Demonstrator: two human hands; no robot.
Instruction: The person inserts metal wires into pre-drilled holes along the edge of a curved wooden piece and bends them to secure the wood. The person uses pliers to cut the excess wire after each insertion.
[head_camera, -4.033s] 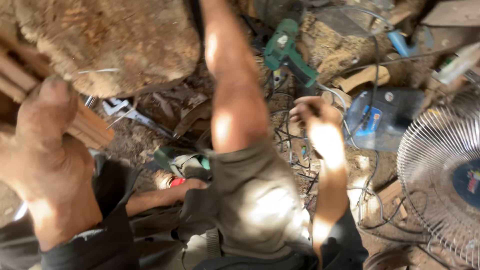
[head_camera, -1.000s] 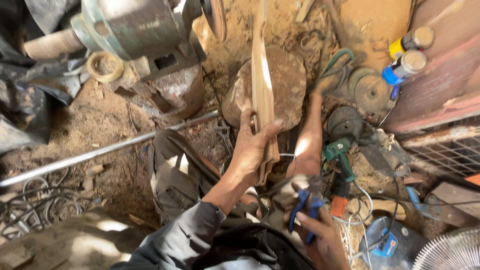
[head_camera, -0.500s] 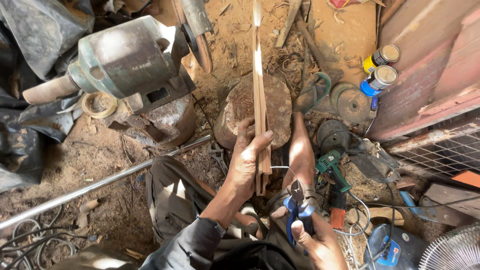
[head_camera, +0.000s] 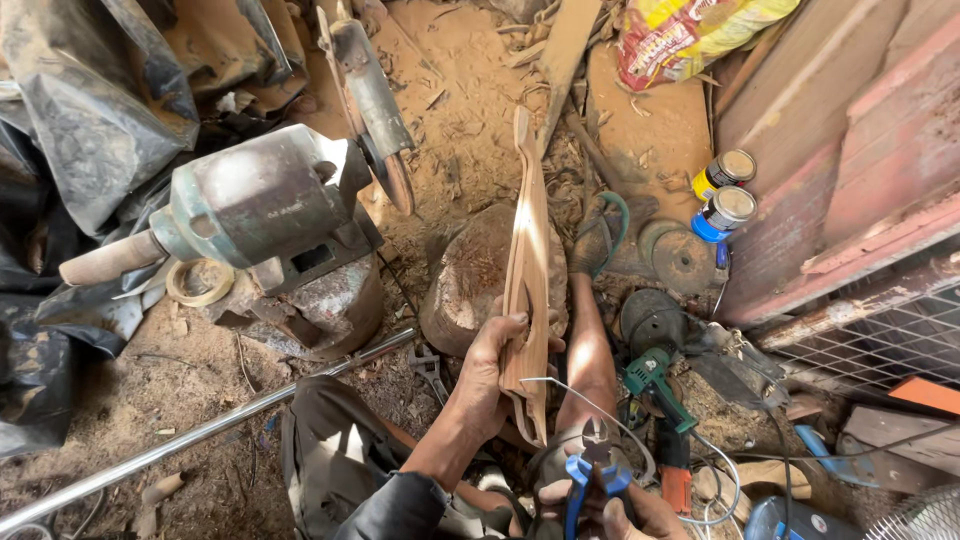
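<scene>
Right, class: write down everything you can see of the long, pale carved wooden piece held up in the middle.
The long pale carved wooden piece is flat, thin and light tan, with curved, notched edges and a rounded knob on top. It stands nearly upright, narrow side on to the camera. The left hand grips its lower part, above the tapered bottom end. Behind it sits a sawdust-covered stump.

Smooth bare wood strips (head_camera: 527, 290) — blue plastic-handled pliers (head_camera: 590, 470)

pale tan wooden piece (head_camera: 527, 270), blue-handled pliers (head_camera: 592, 478), green power tool (head_camera: 655, 378), grey-green motor (head_camera: 255, 200).
</scene>
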